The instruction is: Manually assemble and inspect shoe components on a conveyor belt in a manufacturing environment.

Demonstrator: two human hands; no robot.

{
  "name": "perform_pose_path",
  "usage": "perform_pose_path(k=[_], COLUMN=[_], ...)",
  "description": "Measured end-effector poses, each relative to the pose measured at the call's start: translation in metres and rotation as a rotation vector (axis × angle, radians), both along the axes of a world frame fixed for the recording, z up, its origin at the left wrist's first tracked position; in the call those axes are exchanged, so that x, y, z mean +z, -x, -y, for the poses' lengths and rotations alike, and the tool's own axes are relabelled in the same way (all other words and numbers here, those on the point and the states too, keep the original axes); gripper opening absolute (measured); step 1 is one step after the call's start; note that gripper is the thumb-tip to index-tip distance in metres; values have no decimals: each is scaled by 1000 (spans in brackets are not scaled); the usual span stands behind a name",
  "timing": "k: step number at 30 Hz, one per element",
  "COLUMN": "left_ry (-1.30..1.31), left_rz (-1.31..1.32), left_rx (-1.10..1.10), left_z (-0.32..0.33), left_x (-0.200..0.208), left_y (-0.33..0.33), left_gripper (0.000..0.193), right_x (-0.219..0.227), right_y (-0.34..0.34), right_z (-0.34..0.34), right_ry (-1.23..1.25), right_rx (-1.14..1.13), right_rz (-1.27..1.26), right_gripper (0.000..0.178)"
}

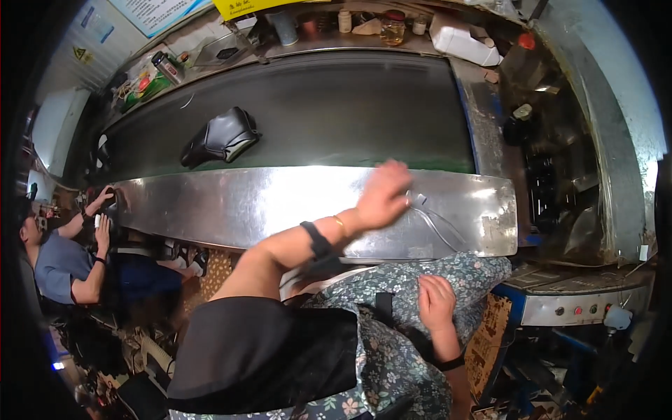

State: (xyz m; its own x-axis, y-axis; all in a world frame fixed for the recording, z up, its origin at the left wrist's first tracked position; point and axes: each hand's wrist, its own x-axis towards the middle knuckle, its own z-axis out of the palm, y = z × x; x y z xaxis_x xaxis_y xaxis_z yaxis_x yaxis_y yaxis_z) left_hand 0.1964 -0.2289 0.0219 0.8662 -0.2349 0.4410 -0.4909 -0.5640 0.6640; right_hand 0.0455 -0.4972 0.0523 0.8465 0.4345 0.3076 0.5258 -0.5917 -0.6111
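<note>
My left hand reaches out over the shiny steel ledge in front of a dark conveyor belt. It is blurred, and a thin pale wire loop lies on the ledge right beside its fingers; whether it grips the loop is unclear. A black band and a gold bracelet are on that wrist. My right hand rests on my flowered apron, fingers loosely curled, holding nothing. A black leather shoe piece lies on the belt, far to the left of my left hand.
A seated person in a blue shirt at the far left handles a dark piece at the ledge's end. Jars, bottles and a white box line the shelf behind the belt. A machine panel with buttons stands at lower right.
</note>
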Motion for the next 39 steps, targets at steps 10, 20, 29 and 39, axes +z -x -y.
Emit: perform_pose_path(k=[10,20,29,39], left_ry=[308,-181,979,1619], left_rz=[-525,-671,-992,-1904], left_rx=[1649,1244,381,-1071], left_z=[-435,-397,-241,83], left_x=[-21,-1,81,31], left_y=[55,44,82,150], left_gripper=[75,88,34,67], right_x=[-4,-2,-3,155], right_y=[-9,-19,-17,-34], right_z=[-26,-32,4,61], right_ry=[-71,-63,-227,-732], right_rx=[8,-22,-211,-275], right_rz=[-8,7,-568,153], right_gripper=[14,12,14,88])
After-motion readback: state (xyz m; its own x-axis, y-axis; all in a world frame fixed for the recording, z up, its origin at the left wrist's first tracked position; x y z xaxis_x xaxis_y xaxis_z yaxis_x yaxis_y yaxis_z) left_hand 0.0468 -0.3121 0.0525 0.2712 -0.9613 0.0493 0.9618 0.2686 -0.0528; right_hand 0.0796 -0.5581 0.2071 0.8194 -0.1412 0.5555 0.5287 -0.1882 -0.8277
